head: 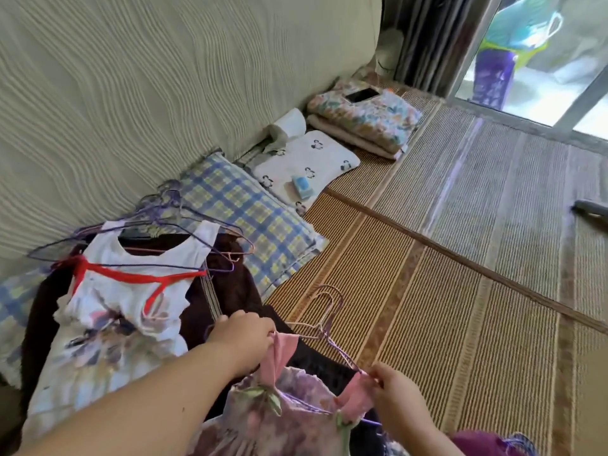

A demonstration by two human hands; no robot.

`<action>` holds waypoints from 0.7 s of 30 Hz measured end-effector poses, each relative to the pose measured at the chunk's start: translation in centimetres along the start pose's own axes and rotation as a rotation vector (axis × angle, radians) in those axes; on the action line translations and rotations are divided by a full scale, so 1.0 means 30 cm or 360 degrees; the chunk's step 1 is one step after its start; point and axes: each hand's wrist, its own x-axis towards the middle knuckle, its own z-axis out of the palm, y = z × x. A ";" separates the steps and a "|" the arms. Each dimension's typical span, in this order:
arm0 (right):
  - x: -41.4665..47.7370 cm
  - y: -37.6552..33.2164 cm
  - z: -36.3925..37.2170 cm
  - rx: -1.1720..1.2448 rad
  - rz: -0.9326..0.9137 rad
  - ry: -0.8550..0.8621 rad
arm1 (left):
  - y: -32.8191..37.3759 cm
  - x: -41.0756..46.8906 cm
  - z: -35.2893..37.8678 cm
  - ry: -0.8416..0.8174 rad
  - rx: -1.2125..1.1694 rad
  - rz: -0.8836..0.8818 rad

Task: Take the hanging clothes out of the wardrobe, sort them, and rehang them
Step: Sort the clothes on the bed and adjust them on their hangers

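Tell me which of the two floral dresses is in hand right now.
The pink-strapped purple dress: the left hand and right hand hold it by its straps. The white dress lies untouched under a red hanger.

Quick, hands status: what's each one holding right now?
Left hand: grips the floral dress by one pink strap.
Right hand: pinches the other pink strap at the wire hanger.

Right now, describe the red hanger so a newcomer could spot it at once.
Start at the pale ribbed fabric backing on the left and drop to the clothes pile beside the blue plaid pillow. On top lies a white floral dress, and the red hanger rests across its chest. It is the only red one; the hangers just above it are purple wire.
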 end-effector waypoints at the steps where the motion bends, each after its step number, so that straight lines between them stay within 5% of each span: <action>1: 0.035 0.012 0.015 0.0011 0.0018 -0.0009 | -0.001 0.042 0.018 -0.0012 0.0006 -0.0001; 12: 0.109 0.076 0.081 -0.0111 0.0166 -0.0170 | 0.030 0.063 0.187 -0.0050 -0.0255 0.0031; 21: -0.198 -0.049 0.023 -0.0375 -0.0249 -0.0096 | 0.069 -0.293 0.083 0.0054 -0.0183 0.0110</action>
